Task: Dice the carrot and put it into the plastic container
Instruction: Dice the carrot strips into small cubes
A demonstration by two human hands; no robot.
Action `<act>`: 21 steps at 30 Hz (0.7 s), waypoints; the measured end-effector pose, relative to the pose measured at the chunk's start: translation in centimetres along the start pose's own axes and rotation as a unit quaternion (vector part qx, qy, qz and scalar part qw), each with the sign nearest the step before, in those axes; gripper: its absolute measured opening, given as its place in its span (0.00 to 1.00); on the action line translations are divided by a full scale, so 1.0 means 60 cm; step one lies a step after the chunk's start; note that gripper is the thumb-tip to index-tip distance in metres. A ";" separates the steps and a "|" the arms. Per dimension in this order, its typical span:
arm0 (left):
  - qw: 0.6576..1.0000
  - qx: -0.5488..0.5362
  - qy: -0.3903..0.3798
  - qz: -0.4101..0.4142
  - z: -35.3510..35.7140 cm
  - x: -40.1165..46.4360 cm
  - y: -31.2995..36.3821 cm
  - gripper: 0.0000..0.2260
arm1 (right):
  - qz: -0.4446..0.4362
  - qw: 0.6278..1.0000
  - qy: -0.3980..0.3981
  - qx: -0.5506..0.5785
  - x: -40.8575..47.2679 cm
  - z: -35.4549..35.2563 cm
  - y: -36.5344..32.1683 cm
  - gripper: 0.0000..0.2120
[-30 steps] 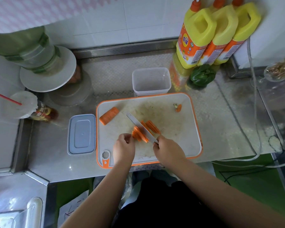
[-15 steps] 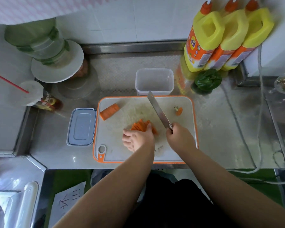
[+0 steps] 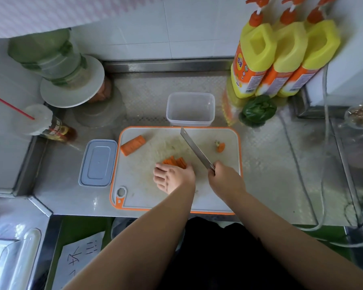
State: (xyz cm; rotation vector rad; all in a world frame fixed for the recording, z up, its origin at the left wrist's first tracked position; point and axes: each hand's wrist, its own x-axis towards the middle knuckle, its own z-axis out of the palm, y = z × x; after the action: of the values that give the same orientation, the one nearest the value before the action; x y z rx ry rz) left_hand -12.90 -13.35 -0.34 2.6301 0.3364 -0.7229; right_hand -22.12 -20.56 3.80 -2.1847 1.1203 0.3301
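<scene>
Carrot strips [image 3: 175, 162] gathered on cutting board [image 3: 228, 193].
Left hand [image 3: 173, 177] is laid flat, fingers released; knife [image 3: 197, 151] is grasped by right hand [image 3: 225, 178].

Both forearms bare, no sleeves, watch or rings visible. Left hand [image 3: 173, 178], right hand [image 3: 224, 178]. Dark clothing [image 3: 218, 258] between arms.

On the cutting board [image 3: 147, 191], the left hand [image 3: 173, 177] rests against carrot sticks [image 3: 175, 162]; the right hand [image 3: 225, 177] grips a knife [image 3: 195, 150].
</scene>
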 end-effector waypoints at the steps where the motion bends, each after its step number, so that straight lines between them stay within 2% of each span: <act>1: 1.000 0.005 0.007 0.011 0.001 0.000 -0.003 0.46 | -0.003 1.000 -0.002 -0.007 0.000 -0.001 0.001 0.11; 12: 0.976 0.101 0.055 0.185 0.009 0.018 -0.040 0.30 | -0.020 0.999 -0.022 -0.030 0.014 0.008 0.004 0.09; 16: 0.953 0.135 0.063 0.263 0.000 0.034 -0.064 0.24 | -0.029 0.998 -0.031 -0.038 0.021 0.009 0.000 0.08; 21: 0.915 0.189 0.041 0.354 -0.017 0.062 -0.094 0.24 | -0.040 0.998 -0.042 -0.034 0.026 0.017 -0.002 0.09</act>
State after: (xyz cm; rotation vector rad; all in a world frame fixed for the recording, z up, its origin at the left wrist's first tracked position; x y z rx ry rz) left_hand -11.19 -7.38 -3.20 2.8248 -0.7838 -0.4490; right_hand -20.99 -20.83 2.30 -2.2462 0.9859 0.4276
